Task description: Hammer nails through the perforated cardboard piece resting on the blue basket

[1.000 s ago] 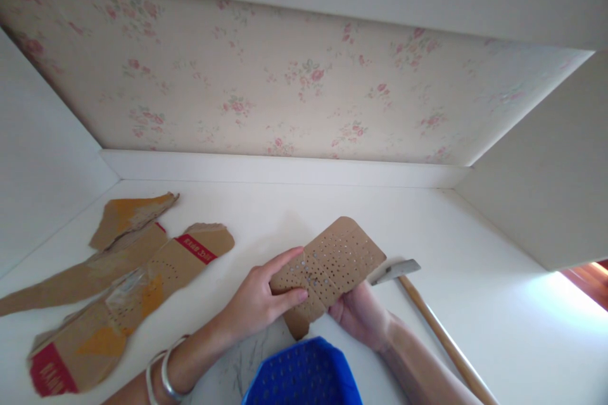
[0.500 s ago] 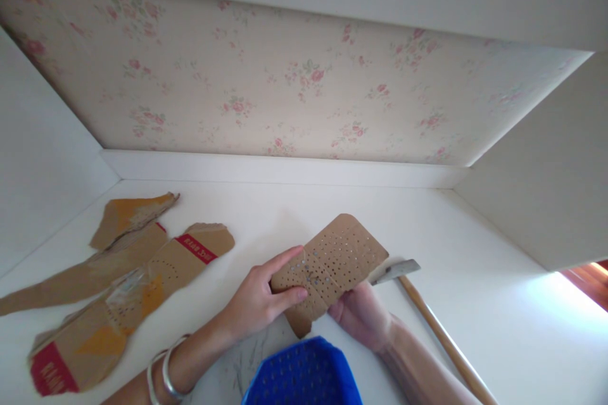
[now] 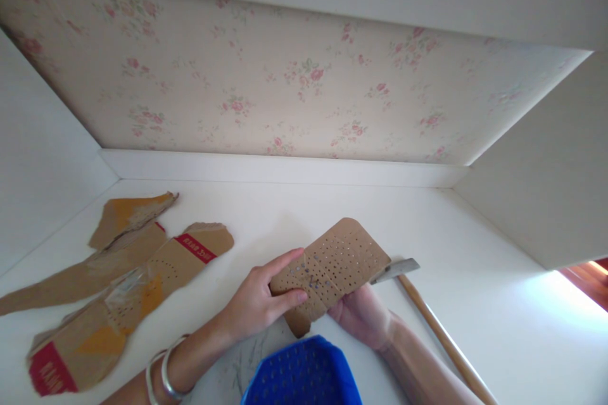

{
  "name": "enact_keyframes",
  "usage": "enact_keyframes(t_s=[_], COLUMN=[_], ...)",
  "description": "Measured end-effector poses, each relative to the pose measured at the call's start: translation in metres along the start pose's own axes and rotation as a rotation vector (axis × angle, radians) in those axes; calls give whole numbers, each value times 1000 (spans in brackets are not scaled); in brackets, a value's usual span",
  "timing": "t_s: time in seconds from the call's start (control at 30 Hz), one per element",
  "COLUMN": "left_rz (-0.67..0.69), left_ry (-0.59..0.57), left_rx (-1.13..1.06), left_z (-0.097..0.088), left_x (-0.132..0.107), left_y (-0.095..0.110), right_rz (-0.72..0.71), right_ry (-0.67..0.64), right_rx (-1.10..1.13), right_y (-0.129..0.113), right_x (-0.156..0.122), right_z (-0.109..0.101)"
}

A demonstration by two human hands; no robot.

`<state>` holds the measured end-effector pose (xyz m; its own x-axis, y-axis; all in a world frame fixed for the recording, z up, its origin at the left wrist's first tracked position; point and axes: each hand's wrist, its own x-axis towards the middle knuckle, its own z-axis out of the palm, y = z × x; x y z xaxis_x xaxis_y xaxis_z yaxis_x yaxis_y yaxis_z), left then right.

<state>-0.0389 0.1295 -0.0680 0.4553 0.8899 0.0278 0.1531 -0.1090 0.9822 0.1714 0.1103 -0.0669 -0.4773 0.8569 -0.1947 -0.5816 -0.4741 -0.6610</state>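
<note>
Slightly lower than half a second ago, the far end of the perforated cardboard piece (image 3: pixel 335 262) has dipped and its right corner now overlaps more of the hammer head; the hands have barely shifted. That brown card, rounded at its far end and dotted with rows of small holes, is held just above the white shelf (image 3: pixel 475 278) at lower centre of the frame, tilted up toward the right. The left hand (image 3: pixel 256 300) is clamped on its near left end, thumb pressed on the top face and index finger stretched along the upper edge; a few grey specks sit among the holes by the thumb, too small to identify. The right hand (image 3: pixel 361 317) lies under the card, palm up and touching its underside; its fingers are hidden, so whether they are closed cannot be told. Two silver bangles (image 3: pixel 164 372) ring the left wrist. A hammer (image 3: pixel 441 336) lies on the shelf to the right, head just beside the card, wooden handle running to the lower right. A blue basket (image 3: pixel 304 372) with holes sits at the bottom edge, below the hands; torn cardboard scraps (image 3: pixel 128 281) with red and yellow print lie well apart at the lower left; floral wallpaper (image 3: pixel 285 76) fills the upper frame.
</note>
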Motion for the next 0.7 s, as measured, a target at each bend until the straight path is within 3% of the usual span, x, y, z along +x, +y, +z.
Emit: enact_keyframes(t_s=[0.37,0.7], left_rz=[-11,8], left_ry=[-75,-34], left_rx=[-37,25], left_z=[-2,0], left_x=[-1,-1], left_y=[2,5], right_rz=[47,28], right_ry=[-7,19], right_rx=[-45,-64], right_y=[-3,3], right_x=[-4,-2], right_z=[3,0])
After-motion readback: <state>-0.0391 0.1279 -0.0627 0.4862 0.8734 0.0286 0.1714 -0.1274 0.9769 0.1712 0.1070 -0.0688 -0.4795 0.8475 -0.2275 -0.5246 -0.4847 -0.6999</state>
